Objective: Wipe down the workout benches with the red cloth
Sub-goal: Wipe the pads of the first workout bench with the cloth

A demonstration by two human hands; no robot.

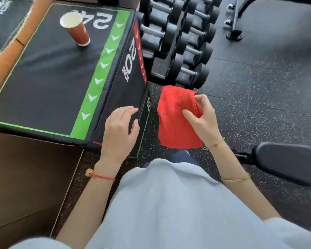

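The red cloth (174, 119) hangs folded in front of me, above the speckled floor, and my right hand (203, 117) pinches its right edge between thumb and fingers. My left hand (120, 130) hovers with fingers loosely spread, holding nothing, beside the side face of a black padded jump box (48, 74). The end of a black padded workout bench (285, 160) shows at the right, just beyond my right forearm.
A red paper cup (77, 29) stands on the jump box's top, near its far edge. A rack of black dumbbells (183, 42) fills the space behind the cloth. A black machine foot (235, 20) sits far right on the rubber floor (258, 83). Wood flooring (25, 186) lies at left.
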